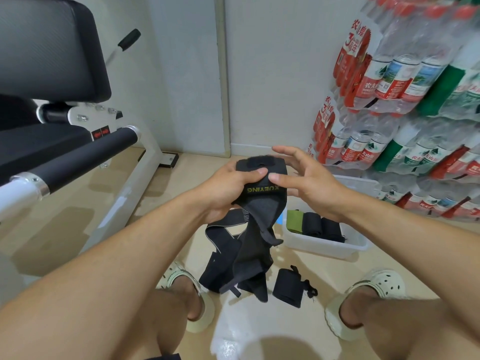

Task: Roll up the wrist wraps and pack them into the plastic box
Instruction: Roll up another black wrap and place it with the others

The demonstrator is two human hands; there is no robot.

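Wrist wrap held above the floor, tail hanging.
I see the left hand pinching its top for rolling; right hand spread beside it (plastic box near).

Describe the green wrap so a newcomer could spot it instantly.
Find the white plastic box on the floor, in front of the stacked water bottles. Three rolled wraps sit side by side inside. The green wrap is the leftmost, the only coloured one beside two black rolls.
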